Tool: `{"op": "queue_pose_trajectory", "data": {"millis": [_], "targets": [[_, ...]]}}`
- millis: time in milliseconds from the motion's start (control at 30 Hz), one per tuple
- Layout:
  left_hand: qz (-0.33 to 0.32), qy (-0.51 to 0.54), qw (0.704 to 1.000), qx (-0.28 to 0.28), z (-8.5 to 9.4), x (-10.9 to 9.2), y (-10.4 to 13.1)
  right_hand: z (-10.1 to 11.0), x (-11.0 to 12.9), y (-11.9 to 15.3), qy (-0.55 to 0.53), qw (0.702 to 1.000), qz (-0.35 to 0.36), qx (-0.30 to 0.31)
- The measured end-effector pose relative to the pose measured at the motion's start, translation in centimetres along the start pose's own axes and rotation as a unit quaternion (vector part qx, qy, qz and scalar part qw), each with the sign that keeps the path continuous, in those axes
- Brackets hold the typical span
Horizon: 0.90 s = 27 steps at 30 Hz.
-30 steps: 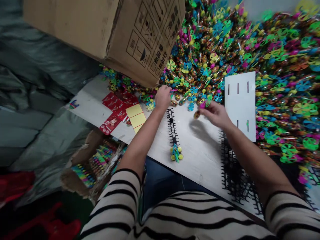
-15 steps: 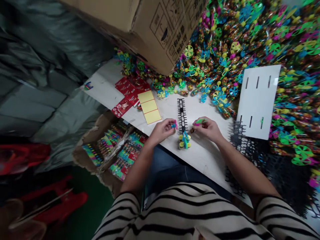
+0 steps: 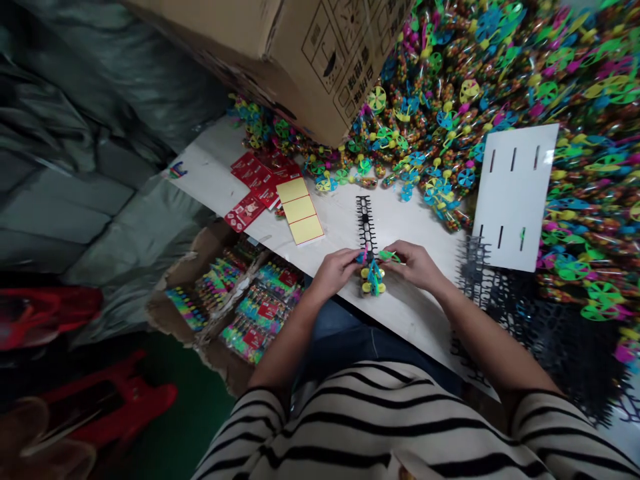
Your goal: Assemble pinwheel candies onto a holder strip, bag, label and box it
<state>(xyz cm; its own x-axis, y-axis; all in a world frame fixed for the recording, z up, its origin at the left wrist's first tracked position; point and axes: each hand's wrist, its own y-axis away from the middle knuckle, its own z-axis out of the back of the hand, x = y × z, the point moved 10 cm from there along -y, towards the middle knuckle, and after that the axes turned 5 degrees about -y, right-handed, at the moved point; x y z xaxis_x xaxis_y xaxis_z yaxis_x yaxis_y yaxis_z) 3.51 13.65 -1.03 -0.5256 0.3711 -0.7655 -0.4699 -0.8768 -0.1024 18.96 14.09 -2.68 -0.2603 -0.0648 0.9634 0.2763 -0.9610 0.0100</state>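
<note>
- Left hand (image 3: 337,271), turned inward, pinches one pink-and-blue toy (image 3: 363,256)
- Right hand (image 3: 416,265) faces it, pinching one green toy (image 3: 389,256)
- One black strip (image 3: 366,219), near end between them, on the table (image 3: 403,213)

You've got a matt brown cardboard box (image 3: 320,73), glossy white slotted board (image 3: 515,200), smooth pale tabletop (image 3: 400,307), matt black plastic rack strip (image 3: 367,223).

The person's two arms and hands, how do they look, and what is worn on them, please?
The left hand and the right hand are bare, without gloves, and the forearms are uncovered. The short sleeves are off-white with black stripes. No watch is visible; rings are too small to tell.
</note>
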Motion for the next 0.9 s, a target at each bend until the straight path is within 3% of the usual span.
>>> {"op": "queue_pose_trajectory", "data": {"millis": [167,300,467,767,900], "targets": [[-0.035,-0.010,0.999,-0.012,-0.3,-0.8,0.4,-0.7,-1.9,-0.3,-0.079,0.995,-0.064,-0.004],[-0.030,-0.010,0.999,-0.022,-0.1,-0.7,1.1,-0.8,-2.1,0.2,-0.123,0.990,-0.065,0.026],[-0.035,-0.003,0.999,-0.014,-0.6,-1.1,1.8,-0.9,-1.8,1.1,-0.113,0.990,-0.060,0.064],[-0.034,0.016,0.999,-0.039,-1.2,-0.3,1.7,-1.7,-0.3,0.9,-0.032,0.998,-0.025,0.039],[-0.030,0.027,0.998,-0.038,-1.4,0.1,1.1,-1.9,0.1,0.3,-0.030,0.998,-0.028,0.057]]}}
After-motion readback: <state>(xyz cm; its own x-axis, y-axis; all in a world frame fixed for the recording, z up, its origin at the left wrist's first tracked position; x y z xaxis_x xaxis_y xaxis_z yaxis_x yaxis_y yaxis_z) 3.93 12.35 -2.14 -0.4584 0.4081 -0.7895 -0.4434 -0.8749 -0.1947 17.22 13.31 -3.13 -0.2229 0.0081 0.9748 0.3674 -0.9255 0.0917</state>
